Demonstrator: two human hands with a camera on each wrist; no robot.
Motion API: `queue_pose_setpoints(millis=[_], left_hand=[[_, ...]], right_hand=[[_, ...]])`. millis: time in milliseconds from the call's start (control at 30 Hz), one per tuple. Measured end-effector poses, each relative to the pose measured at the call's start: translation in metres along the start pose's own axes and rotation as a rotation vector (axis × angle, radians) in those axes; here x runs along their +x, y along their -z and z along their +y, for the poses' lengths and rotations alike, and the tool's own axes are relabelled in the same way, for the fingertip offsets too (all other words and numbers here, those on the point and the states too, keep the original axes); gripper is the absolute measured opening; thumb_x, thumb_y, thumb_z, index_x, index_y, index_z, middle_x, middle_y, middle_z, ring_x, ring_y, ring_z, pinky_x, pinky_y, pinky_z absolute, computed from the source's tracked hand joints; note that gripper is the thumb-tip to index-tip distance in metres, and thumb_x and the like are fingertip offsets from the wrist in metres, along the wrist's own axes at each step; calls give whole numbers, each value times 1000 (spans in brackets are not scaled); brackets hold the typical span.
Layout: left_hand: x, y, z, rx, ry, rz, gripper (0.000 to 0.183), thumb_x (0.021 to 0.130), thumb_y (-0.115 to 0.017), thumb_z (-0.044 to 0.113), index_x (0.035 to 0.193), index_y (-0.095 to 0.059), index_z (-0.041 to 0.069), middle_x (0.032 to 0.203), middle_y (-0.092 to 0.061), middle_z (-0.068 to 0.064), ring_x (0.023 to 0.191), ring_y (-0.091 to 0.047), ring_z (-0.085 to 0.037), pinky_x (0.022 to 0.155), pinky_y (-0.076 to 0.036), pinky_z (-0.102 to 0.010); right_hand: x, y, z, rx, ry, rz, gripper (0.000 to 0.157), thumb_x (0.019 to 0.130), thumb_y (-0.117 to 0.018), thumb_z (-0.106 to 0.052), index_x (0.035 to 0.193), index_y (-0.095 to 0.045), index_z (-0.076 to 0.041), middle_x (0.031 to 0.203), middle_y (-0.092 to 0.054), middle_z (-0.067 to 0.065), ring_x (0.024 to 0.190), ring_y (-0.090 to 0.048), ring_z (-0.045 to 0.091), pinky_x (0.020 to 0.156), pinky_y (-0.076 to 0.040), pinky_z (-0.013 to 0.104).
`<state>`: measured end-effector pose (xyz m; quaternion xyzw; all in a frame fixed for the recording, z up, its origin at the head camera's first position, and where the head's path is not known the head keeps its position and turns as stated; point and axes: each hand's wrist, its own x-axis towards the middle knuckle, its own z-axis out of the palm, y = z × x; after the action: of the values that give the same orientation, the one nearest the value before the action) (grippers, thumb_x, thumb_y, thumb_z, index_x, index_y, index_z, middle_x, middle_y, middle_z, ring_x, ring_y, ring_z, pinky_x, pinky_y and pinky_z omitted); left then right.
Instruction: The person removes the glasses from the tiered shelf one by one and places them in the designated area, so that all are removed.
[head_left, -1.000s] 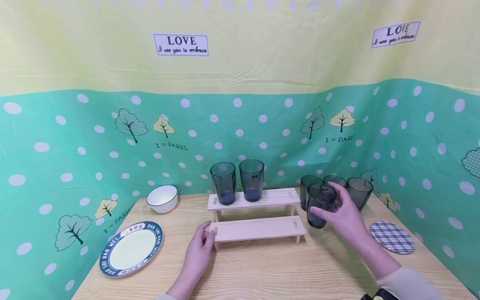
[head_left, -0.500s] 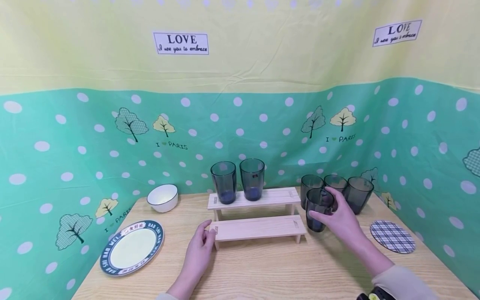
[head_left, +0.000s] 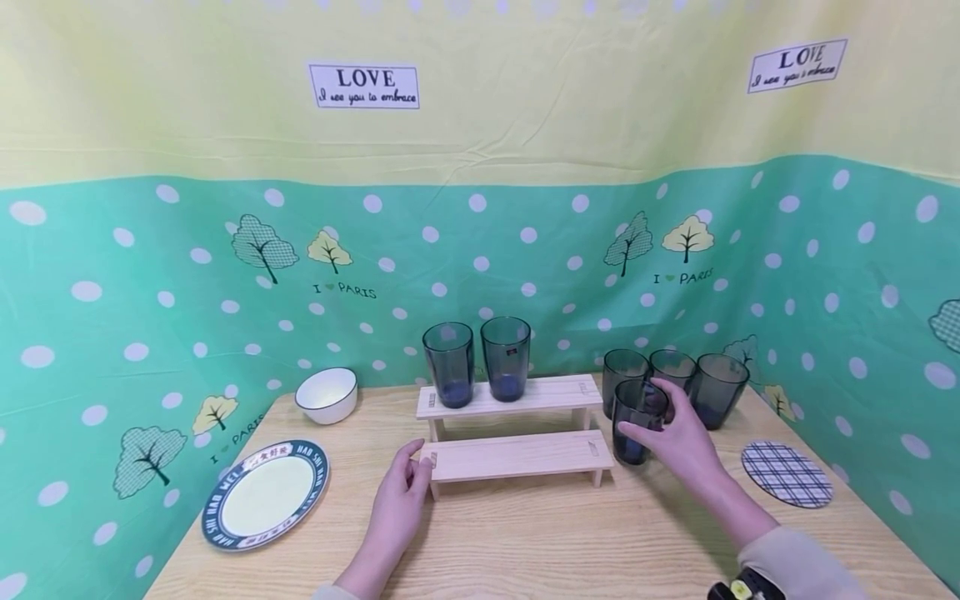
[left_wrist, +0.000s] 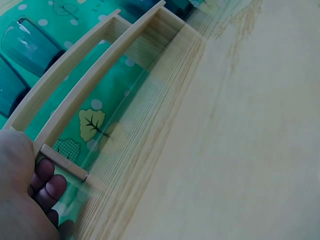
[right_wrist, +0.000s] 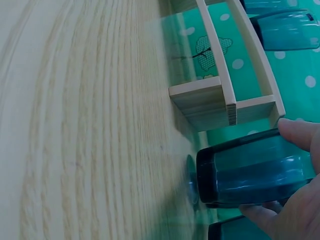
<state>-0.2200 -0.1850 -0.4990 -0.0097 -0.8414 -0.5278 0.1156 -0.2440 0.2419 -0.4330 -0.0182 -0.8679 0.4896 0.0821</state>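
A dark tinted glass tumbler [head_left: 628,408] stands upright in my right hand [head_left: 686,442], which grips it with thumb and fingers on opposite sides. From the right wrist view, the base of the glass [right_wrist: 250,175] is close over the table. My left hand [head_left: 397,504] holds the left end of the low wooden riser [head_left: 510,458], thumb against its top end. Its curled fingers show beside the riser's leg [left_wrist: 65,162] in the left wrist view. Behind stands a taller wooden riser [head_left: 551,393] bearing two more tumblers [head_left: 450,367].
Several other tumblers [head_left: 718,392] are grouped at the back right, just behind the held one. A checked round mat [head_left: 786,473] lies on the table's right side. At left are a white bowl [head_left: 326,400] and a blue-rimmed plate [head_left: 318,475]. Patterned cloth [head_left: 480,233] hangs around the table.
My right hand has brought the tumbler slightly down and toward me, mostly in the first half second. My left hand keeps its hold on the riser.
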Motion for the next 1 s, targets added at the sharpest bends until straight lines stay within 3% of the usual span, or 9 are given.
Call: queue_pose_setpoints(millis=[733, 1000], left_hand=[[0, 0, 2, -3, -7, -3, 47, 117, -57, 21, 158, -52, -2, 82, -53, 0, 68, -48, -12, 63, -43, -30], [1, -2, -3, -1, 0, 4, 46, 117, -57, 21, 157, -53, 0, 82, -53, 1, 68, -50, -13, 63, -44, -30]], right_hand=[[5, -4, 11, 22, 29, 21, 114, 95, -91, -35, 175, -15, -7, 166, -32, 34, 146, -43, 56, 112, -44, 66], [5, -5, 13, 6, 78, 16, 112, 96, -90, -30, 174, -14, -4, 170, -22, 35, 149, -36, 58, 116, -39, 70]])
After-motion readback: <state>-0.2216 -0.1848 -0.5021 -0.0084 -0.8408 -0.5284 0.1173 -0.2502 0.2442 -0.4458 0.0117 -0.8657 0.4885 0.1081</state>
